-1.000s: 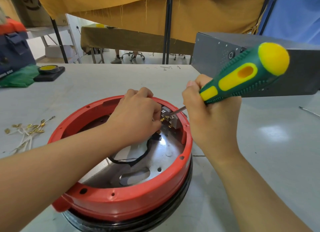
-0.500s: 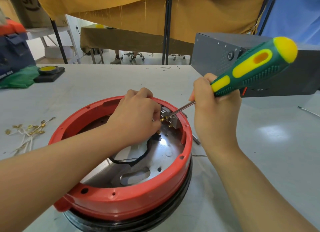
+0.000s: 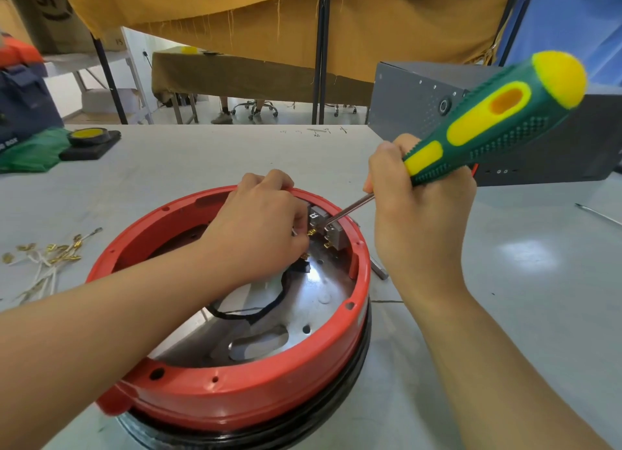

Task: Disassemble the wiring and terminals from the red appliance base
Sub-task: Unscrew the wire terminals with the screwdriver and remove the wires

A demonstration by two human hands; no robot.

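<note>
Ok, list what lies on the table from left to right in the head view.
Loose white wires with gold terminals → red appliance base → right hand gripping the screwdriver → thin metal rod.

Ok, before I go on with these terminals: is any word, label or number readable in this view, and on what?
"SF": large dark letters, cut off by the frame, on the cardboard box at top left.
"15": small mark low on that box; uncertain.
"BOX": pale letters on the dark blue case at the left edge; text before it is cut off.
Pen scribbles on the table: too small to read.
</note>
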